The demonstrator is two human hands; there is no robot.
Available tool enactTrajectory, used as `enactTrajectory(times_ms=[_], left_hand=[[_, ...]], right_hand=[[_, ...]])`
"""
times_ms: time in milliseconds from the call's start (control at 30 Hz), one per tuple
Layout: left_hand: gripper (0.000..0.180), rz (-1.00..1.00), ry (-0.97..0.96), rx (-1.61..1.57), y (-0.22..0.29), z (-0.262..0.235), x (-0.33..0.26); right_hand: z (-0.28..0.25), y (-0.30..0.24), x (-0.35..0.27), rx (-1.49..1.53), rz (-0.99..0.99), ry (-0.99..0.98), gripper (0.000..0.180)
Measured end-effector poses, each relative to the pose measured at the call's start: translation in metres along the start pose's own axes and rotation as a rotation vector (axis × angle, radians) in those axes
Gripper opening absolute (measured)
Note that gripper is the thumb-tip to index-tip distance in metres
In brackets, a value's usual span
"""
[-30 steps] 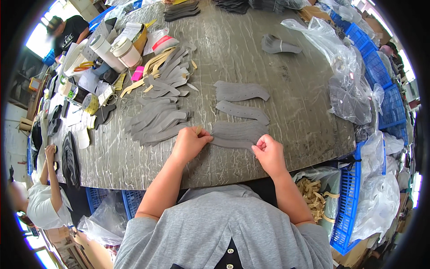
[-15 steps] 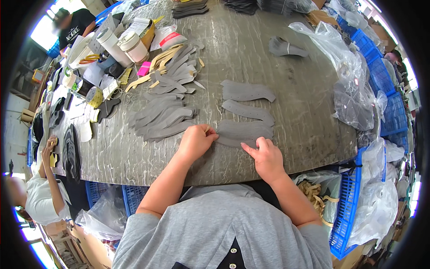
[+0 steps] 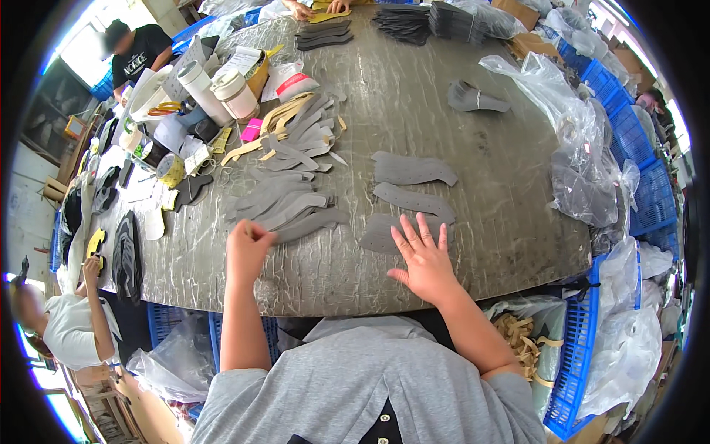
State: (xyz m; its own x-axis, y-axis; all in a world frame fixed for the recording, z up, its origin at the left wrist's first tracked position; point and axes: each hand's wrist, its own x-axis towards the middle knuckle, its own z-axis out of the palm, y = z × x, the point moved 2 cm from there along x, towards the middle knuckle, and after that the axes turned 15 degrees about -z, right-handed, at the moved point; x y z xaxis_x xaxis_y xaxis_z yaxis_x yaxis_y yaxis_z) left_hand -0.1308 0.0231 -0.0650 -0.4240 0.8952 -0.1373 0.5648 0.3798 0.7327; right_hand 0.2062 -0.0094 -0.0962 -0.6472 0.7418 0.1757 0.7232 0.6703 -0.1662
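Observation:
My right hand (image 3: pixel 423 260) lies with fingers spread over the nearest stack of grey curved pieces (image 3: pixel 379 234), covering much of it. To its left, my left hand (image 3: pixel 248 250) pinches the left end of a grey curved piece (image 3: pixel 310 224) at the near edge of a loose pile of grey pieces (image 3: pixel 270 198). The fingertips overlap that end, so the exact grip is partly hidden. Beyond my right hand lie a narrow grey strip with small holes (image 3: pixel 414 200) and a wider grey piece (image 3: pixel 414 169), each apart from the other.
A tied grey bundle (image 3: pixel 477 98) lies farther right, near clear plastic bags (image 3: pixel 584 177). Dark stacks (image 3: pixel 403 26) stand at the back. White canisters (image 3: pixel 235 96), tape (image 3: pixel 170 169) and tan strips (image 3: pixel 285 115) crowd the left. Blue crates (image 3: pixel 577 355) flank the table; co-workers are at left and far side.
My left hand has moved left from the nearest stack to the loose pile's near edge. My right hand has opened from a pointing shape and spread over the stack. A co-worker's hands now show at the far edge.

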Motion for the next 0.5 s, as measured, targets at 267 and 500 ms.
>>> enactTrajectory(times_ms=[267, 500], left_hand=[[0.024, 0.214, -0.123, 0.332, -0.004, 0.042, -0.004], [0.061, 0.424, -0.275, 0.450, 0.078, 0.059, -0.056]], right_hand=[[0.002, -0.021, -0.003, 0.059, -0.026, -0.086, 0.084], [-0.033, -0.040, 0.024, 0.721, 0.055, 0.500, 0.023]])
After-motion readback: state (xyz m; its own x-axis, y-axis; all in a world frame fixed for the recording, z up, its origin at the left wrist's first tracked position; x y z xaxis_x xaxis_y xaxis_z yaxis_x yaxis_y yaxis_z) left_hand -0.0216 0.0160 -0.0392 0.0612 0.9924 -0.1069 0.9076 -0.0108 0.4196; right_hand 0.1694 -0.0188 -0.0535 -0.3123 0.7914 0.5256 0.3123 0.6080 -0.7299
